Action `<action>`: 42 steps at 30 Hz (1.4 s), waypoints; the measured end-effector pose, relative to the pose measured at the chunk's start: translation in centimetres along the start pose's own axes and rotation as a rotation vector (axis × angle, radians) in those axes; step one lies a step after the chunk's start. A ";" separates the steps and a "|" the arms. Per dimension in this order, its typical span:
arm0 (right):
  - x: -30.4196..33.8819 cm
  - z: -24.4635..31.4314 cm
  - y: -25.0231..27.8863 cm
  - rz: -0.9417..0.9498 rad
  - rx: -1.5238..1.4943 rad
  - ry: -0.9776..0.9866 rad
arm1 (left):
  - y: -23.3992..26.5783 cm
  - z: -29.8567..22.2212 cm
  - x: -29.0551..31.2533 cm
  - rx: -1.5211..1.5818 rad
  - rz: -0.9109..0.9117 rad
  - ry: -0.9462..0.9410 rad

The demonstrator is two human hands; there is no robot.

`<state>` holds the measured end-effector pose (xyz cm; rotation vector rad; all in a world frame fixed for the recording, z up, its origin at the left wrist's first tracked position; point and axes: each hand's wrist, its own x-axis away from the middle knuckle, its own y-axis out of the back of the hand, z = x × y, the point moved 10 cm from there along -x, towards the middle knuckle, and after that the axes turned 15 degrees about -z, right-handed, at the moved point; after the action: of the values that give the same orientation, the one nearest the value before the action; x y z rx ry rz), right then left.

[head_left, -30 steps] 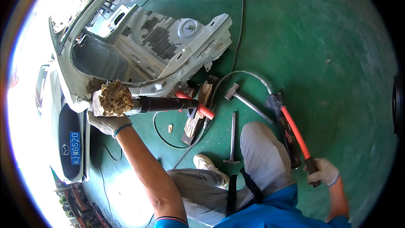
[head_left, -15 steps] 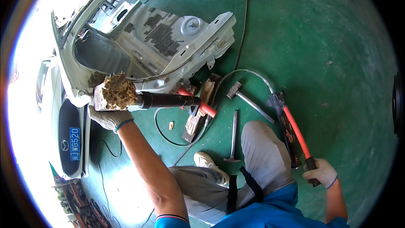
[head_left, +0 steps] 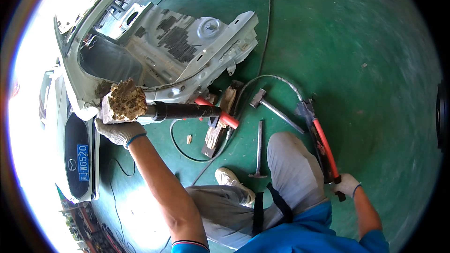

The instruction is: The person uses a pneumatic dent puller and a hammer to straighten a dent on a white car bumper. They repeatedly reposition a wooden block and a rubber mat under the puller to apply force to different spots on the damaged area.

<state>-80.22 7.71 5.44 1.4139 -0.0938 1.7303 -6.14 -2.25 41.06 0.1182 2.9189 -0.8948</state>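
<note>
My left hand [head_left: 119,132], in a white knitted glove with a blue cuff, grips a wooden block [head_left: 125,103] with a ragged, broken end from below. The block sits between the metal car body shell [head_left: 190,72] and one end of a black hydraulic ram [head_left: 185,111], which lies roughly level with a red part [head_left: 228,120] at its right end. In a similar glove, my right hand [head_left: 348,186] is wrapped round the black grip of the red lever [head_left: 326,146] on a hydraulic hand pump [head_left: 318,152]. The lever lies close along the pump's dark body.
A hose [head_left: 276,77] loops from the pump toward the ram. On the green floor lie a sledgehammer [head_left: 276,111], a thin-handled hammer [head_left: 259,150] and wood pieces [head_left: 217,129] under the ram. A white car [head_left: 70,173] stands at the left. My knee is beside the pump.
My right hand has moved left and slightly up, bringing the red lever closer to the pump body. My left hand stays on the wooden block; the view has shifted slightly.
</note>
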 end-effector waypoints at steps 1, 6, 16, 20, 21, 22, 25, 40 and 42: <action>1.2 1.6 0.6 0.012 -0.088 0.003 | 0.1 0.0 -0.4 -0.012 0.004 -0.020; 10.2 12.3 7.2 -0.026 -0.453 0.031 | 0.3 -0.4 0.3 0.017 -0.025 -0.026; -0.9 0.3 -0.3 -0.037 0.159 0.240 | -1.8 -0.6 1.1 0.103 0.015 -0.008; 0.7 12.2 5.4 -0.447 0.746 0.374 | -0.3 -1.8 0.6 0.026 -0.063 -0.121; 0.5 16.7 7.1 -0.569 0.551 0.457 | -0.2 -1.5 0.1 0.050 -0.018 -0.108; 1.0 22.6 7.8 -0.659 0.365 0.596 | 0.4 -1.8 -0.3 0.008 -0.050 -0.138; -5.5 33.2 2.3 -0.521 0.311 0.866 | -0.3 -1.1 0.1 0.011 0.008 -0.065; -23.1 35.7 -13.6 -0.430 0.200 0.288 | -2.9 -3.6 0.4 -0.734 0.288 -0.883; -21.7 35.4 -14.0 -0.459 0.004 0.341 | -3.3 -3.2 1.7 -0.530 0.202 -0.583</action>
<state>-44.89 -15.48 -6.26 1.0223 0.3906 1.5516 -8.36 -3.12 45.33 0.0911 2.4259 -0.0761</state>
